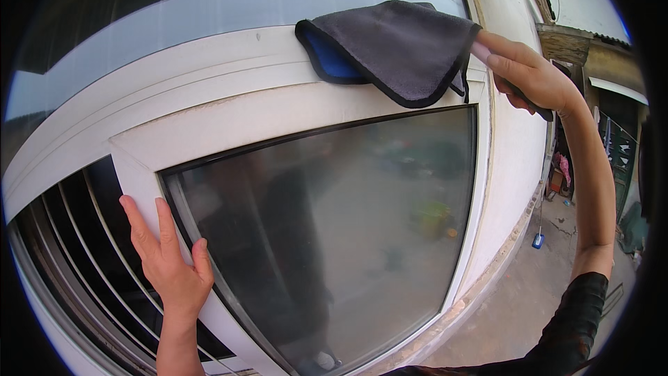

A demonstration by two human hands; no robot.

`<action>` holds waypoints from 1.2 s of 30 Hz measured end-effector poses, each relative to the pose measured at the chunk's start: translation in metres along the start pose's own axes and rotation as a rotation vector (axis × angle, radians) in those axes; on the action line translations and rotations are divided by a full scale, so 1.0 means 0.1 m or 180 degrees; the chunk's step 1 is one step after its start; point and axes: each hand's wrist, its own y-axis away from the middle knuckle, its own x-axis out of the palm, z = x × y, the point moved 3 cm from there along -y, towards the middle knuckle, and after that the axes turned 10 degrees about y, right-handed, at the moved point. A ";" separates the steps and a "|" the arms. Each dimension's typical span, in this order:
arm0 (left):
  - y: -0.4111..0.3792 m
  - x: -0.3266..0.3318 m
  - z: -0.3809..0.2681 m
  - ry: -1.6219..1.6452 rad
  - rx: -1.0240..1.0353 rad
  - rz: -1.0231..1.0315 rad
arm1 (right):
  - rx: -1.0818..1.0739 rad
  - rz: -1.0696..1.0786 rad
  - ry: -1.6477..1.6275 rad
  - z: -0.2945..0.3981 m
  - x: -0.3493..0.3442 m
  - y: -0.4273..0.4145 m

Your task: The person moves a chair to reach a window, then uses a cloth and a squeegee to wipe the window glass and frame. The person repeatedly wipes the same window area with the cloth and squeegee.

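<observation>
A grey cloth with black edging and a blue underside (396,52) hangs over the top rail of a white window frame (250,120). My right hand (527,75) is at the cloth's right end, its fingers around a dark handle whose pale end runs to the cloth; how it joins the cloth is hidden. My left hand (175,258) rests with spread fingers on the upright side rail of the sash, holding nothing. Between my hands is the window pane (365,219), with blurred reflections in it. Above the cloth lies an upper pane (219,15).
Metal bars (86,235) cross the dark opening left of the sash. A white wall (516,130) adjoins the frame on the right, with a rough ledge (449,318) below. Beyond, a blue object (538,241) on a thin pole stands over the concrete ground.
</observation>
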 end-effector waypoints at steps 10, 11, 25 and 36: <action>0.02 -0.03 0.06 0.0186 -0.0021 0.0006 | -0.1103 -0.0611 0.0480 1.38 0.27 -0.37; 0.03 -0.05 0.09 0.0173 -0.0010 0.0004 | -0.1199 -0.0684 0.0522 1.52 0.33 -0.46; 0.04 -0.10 0.22 0.0887 0.0031 0.0182 | -0.2772 -0.1224 0.0558 3.54 0.81 -1.19; 0.66 0.03 0.45 0.2210 -0.1156 -0.0012 | -0.3528 -0.1245 0.0455 5.71 1.03 -1.20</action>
